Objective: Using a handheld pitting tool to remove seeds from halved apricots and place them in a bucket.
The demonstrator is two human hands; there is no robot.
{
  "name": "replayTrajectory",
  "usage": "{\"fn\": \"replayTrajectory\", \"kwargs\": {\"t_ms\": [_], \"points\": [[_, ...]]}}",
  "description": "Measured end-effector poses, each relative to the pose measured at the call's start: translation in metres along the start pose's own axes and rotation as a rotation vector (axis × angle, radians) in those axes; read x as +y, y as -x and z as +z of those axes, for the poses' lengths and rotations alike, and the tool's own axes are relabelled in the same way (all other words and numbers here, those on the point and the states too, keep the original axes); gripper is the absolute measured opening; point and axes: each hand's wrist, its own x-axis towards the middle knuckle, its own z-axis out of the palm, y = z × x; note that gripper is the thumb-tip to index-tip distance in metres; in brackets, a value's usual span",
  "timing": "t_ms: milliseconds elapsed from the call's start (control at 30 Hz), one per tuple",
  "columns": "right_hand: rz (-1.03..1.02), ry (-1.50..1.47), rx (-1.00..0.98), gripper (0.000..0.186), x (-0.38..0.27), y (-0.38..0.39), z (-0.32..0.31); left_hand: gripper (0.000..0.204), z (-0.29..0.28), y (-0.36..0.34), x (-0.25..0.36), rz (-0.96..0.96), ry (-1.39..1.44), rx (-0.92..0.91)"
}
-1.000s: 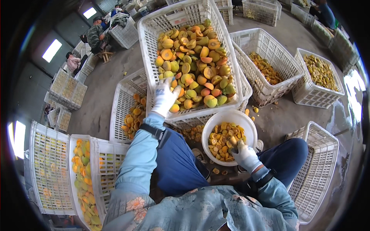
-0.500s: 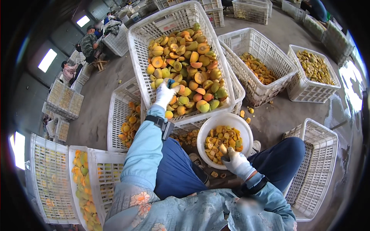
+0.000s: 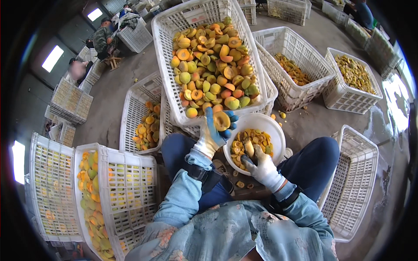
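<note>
My left hand [image 3: 209, 135], in a white glove with blue-coated fingers, holds up an apricot half [image 3: 221, 121], its cut face showing. It is just below the near edge of a large white crate [image 3: 165, 87] heaped with halved fruit. My right hand [image 3: 264, 168], gloved too, grips a tan, wooden-looking tool handle [image 3: 249, 148]; the tool's working end is hard to make out. Under that hand stands a round white basin [image 3: 280, 130] with yellow-orange fruit pieces [image 3: 261, 138] in it.
Low at left are crates of fruit [image 3: 130, 174]; another [image 3: 126, 117] stands behind my left knee. At right is a crate [image 3: 370, 174] with a bare bottom. Two fruit-filled crates [image 3: 300, 93] stand beyond the basin. Scraps lie on the floor. Other people [image 3: 104, 39] sit far left.
My left hand has come back from the fruit heap toward the basin, now with an apricot half in its fingers. My right hand stays at the basin with the tool, moved slightly up.
</note>
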Motion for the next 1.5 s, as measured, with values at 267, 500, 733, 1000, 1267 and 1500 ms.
{"fn": "replayTrajectory", "kwargs": {"t_ms": [267, 500, 733, 1000, 1267, 1500], "points": [[0.011, 0.184, -0.003, 0.04, -0.024, -0.001, -0.008, 0.063, 0.005, 0.028, -0.018, 0.029, -0.404, -0.117], [0.076, 0.262, -0.091, 0.041, -0.025, -0.008, -0.002, 0.074, 0.01, 0.028, -0.035, -0.093, -0.307, -0.036], [0.183, 0.274, -0.13, 0.04, -0.023, -0.015, -0.003, 0.07, 0.002, 0.019, -0.046, 0.012, -0.429, -0.054], [0.223, 0.063, -0.075, 0.036, -0.002, -0.016, 0.014, 0.062, -0.001, 0.003, -0.08, 0.288, -0.359, 0.096], [0.303, 0.001, -0.24, 0.025, -0.039, -0.013, -0.005, 0.066, -0.003, 0.007, -0.073, 0.192, -0.453, 0.095], [-0.409, -0.156, -0.531, 0.023, 0.109, -0.029, 0.034, 0.068, 0.005, 0.017, -0.042, -0.051, -0.642, -0.053]]}}
